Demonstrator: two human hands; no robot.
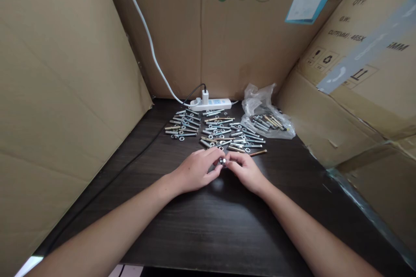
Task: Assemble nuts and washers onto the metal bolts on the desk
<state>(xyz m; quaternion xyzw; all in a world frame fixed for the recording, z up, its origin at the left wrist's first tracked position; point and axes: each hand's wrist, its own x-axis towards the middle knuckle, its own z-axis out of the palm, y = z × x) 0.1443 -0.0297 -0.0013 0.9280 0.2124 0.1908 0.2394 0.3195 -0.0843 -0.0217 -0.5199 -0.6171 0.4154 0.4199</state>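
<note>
My left hand (198, 169) and my right hand (247, 170) meet over the dark table, just in front of the rows of hardware. Between their fingertips is a small shiny metal piece that looks like a hex nut (222, 161). Both hands are closed in a pinch on it; whether a bolt sits behind it is hidden by my fingers. Beyond my hands lie several silver and brassy sleeve anchor bolts (217, 132) in groups, with loose washers (247, 150) among them. A brassy bolt (258, 152) lies just past my right fingers.
A clear plastic bag (260, 99) with more bolts (268, 122) lies at the back right. Behind the bolts stands a white power strip (214, 104) with a plugged-in adapter. A black cable (130, 163) crosses the left side. Cardboard walls (175, 30) enclose the dark table (195, 233).
</note>
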